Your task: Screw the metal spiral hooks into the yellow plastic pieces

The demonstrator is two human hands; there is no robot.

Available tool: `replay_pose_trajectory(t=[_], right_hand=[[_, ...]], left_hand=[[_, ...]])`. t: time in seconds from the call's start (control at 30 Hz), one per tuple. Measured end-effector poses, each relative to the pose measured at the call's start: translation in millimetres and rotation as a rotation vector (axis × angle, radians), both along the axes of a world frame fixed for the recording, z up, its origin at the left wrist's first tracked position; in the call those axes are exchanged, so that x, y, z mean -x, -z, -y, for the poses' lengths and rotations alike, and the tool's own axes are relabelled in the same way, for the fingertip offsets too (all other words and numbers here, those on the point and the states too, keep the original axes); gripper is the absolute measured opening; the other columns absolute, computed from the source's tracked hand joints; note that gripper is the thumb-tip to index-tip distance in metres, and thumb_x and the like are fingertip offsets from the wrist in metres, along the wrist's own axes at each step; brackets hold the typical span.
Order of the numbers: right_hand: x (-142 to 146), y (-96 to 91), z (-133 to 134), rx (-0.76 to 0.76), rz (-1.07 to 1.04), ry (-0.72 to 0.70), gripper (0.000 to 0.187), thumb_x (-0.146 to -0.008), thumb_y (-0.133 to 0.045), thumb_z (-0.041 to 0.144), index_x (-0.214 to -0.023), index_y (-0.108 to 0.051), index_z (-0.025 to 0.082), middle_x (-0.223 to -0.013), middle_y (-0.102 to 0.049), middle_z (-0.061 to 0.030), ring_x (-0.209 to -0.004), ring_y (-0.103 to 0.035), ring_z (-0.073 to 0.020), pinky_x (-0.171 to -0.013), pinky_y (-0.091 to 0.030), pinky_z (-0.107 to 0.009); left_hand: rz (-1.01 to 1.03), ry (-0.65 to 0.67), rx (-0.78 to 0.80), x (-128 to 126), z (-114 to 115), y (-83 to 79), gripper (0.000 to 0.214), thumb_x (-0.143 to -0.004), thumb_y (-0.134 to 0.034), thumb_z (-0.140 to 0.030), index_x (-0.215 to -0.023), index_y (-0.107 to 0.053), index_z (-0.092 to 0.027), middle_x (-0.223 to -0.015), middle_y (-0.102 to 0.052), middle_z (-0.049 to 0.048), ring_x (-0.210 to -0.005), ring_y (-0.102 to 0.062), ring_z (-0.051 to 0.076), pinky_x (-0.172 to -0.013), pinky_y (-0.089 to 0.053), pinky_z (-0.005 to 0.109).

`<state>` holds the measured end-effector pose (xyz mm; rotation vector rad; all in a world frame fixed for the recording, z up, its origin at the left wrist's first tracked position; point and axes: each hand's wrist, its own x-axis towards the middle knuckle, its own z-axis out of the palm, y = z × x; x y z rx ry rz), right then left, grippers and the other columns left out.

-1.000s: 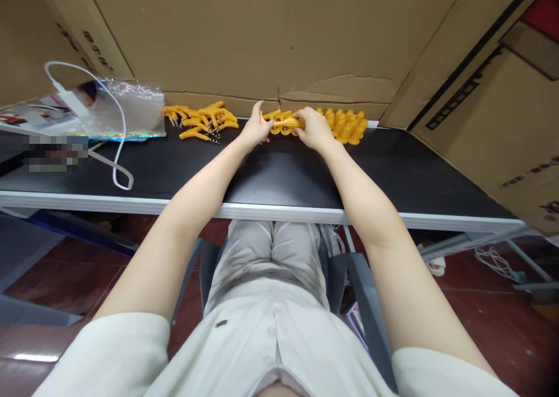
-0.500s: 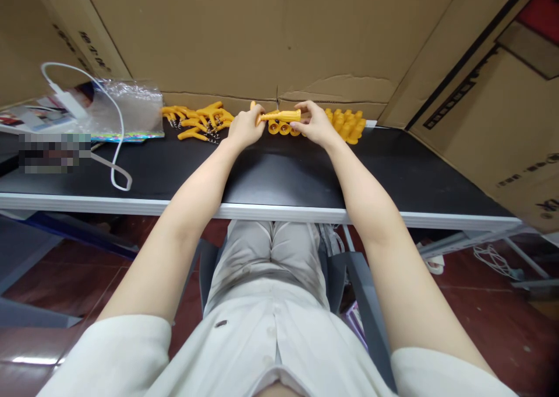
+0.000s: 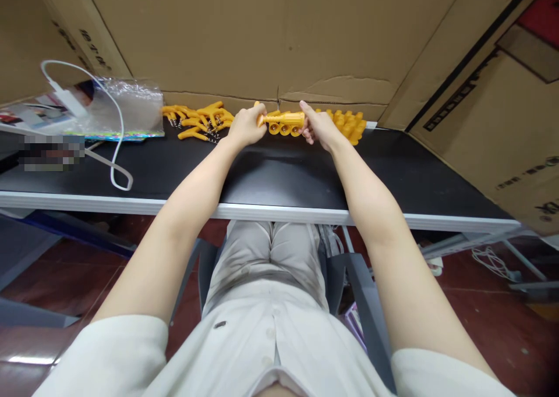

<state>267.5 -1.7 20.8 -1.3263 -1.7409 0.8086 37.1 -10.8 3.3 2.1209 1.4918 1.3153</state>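
Note:
My left hand is closed around the handle of a yellow corkscrew, whose crosswise grip pokes up past the fingers. A ribbed yellow sleeve lies in line with that handle and points right. At the sleeve's far end is my right hand, fingers apart and not wrapped around it; whether the palm touches the end is hidden. Just below the sleeve, hollow yellow sleeves lie with their round openings facing me. Left of my left hand lies a pile of yellow corkscrew handles with bare metal spirals.
More yellow sleeves stand in rows behind my right hand. Clear plastic bags and a white cable lie at the left of the black table. Cardboard walls close off the back and the right side.
My right hand has loosened from the sleeve and its fingers have spread at the sleeve's end. The corkscrew and sleeve have shifted slightly right and level, still in my left hand.

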Motion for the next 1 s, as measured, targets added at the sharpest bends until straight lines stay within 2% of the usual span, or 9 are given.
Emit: replay_pose_trajectory(t=[0.1, 0.2, 0.27, 0.33, 0.53, 0.73, 0.83, 0.9, 1.0], right_hand=[[-2, -3.0, 1, 0.104, 0.024, -0.012, 0.085, -0.091, -0.036, 0.098, -0.093, -0.072, 0.02, -0.069, -0.067, -0.0078, -0.056, -0.065, -0.0205, -0.07, -0.064, -0.042], [-6, -6.8, 5, 0.145, -0.069, -0.126, 0.052, -0.101, -0.059, 0.072, -0.106, -0.066, 0.021, -0.091, -0.077, -0.0068, -0.063, -0.069, -0.0176, -0.07, -0.061, -0.036], [-9, -7.7, 7, 0.065, -0.113, -0.167, 0.043, -0.092, -0.08, 0.056, -0.113, -0.064, 0.022, -0.098, -0.078, -0.0041, -0.072, -0.073, -0.018, -0.073, -0.062, -0.034], [-9, -7.4, 9, 0.01, -0.098, -0.167, 0.049, -0.083, -0.089, 0.058, -0.107, -0.066, 0.022, -0.092, -0.077, -0.0042, -0.075, -0.075, -0.0196, -0.075, -0.064, -0.035], [0, -1.7, 6, 0.029, -0.061, -0.093, 0.078, -0.083, -0.063, 0.093, -0.098, -0.073, 0.018, -0.067, -0.068, -0.0063, -0.064, -0.072, -0.0239, -0.066, -0.066, -0.04], [-2, 4.1, -10, 0.105, -0.004, -0.047, 0.092, -0.088, -0.041, 0.099, -0.106, -0.075, 0.016, -0.066, -0.068, -0.0065, -0.06, -0.072, -0.0239, -0.07, -0.066, -0.043], [-8, 1.5, -13, 0.198, -0.035, -0.097, 0.084, -0.099, -0.033, 0.09, -0.113, -0.07, 0.017, -0.078, -0.075, -0.009, -0.059, -0.073, -0.0212, -0.07, -0.063, -0.039], [-12, -1.6, -10, 0.193, -0.068, -0.138, 0.07, -0.104, -0.038, 0.08, -0.12, -0.066, 0.018, -0.091, -0.079, -0.0104, -0.065, -0.076, -0.0207, -0.071, -0.061, -0.036], [-14, -6.3, 0, 0.062, -0.042, -0.173, 0.057, -0.097, -0.068, 0.068, -0.129, -0.063, 0.021, -0.109, -0.079, -0.0094, -0.082, -0.08, -0.022, -0.077, -0.063, -0.036]], left_hand=[[-0.037, -0.022, 0.038, 1, -2, -0.5, 0.032, -0.069, -0.067, -0.009, -0.096, -0.072, -0.025, -0.103, -0.077, 0.0081, -0.138, -0.062, 0.041, -0.124, -0.037, 0.054], [-0.058, -0.032, 0.035, 4, -9, 2.9, 0.031, -0.069, -0.069, -0.009, -0.096, -0.072, -0.024, -0.104, -0.077, 0.0081, -0.134, -0.064, 0.04, -0.124, -0.038, 0.051], [-0.054, -0.02, 0.009, 7, -13, 5.4, 0.029, -0.07, -0.07, -0.011, -0.095, -0.072, -0.025, -0.1, -0.077, 0.0068, -0.132, -0.065, 0.039, -0.123, -0.039, 0.05], [-0.048, -0.005, -0.011, 8, -14, 6.5, 0.029, -0.07, -0.071, -0.012, -0.095, -0.072, -0.026, -0.098, -0.077, 0.0059, -0.132, -0.065, 0.038, -0.123, -0.04, 0.05], [-0.044, 0.008, 0.002, 4, -7, 3.5, 0.03, -0.072, -0.07, -0.014, -0.099, -0.071, -0.026, -0.107, -0.078, 0.0078, -0.139, -0.061, 0.039, -0.123, -0.038, 0.05], [-0.019, 0.015, 0.008, 1, -8, 3.4, 0.03, -0.07, -0.069, -0.011, -0.097, -0.071, -0.025, -0.103, -0.077, 0.007, -0.138, -0.061, 0.039, -0.123, -0.037, 0.049], [-0.027, 0.002, 0.008, 2, -10, 3.0, 0.027, -0.072, -0.072, -0.013, -0.096, -0.07, -0.025, -0.104, -0.077, 0.0076, -0.137, -0.062, 0.039, -0.123, -0.039, 0.048], [-0.041, -0.003, 0.007, 3, -11, 2.3, 0.024, -0.073, -0.074, -0.015, -0.095, -0.07, -0.025, -0.105, -0.077, 0.0084, -0.135, -0.062, 0.039, -0.122, -0.039, 0.047], [-0.037, -0.005, 0.002, 4, -11, 0.9, 0.023, -0.073, -0.078, -0.015, -0.092, -0.069, -0.024, -0.103, -0.077, 0.0083, -0.133, -0.064, 0.039, -0.122, -0.04, 0.045]])
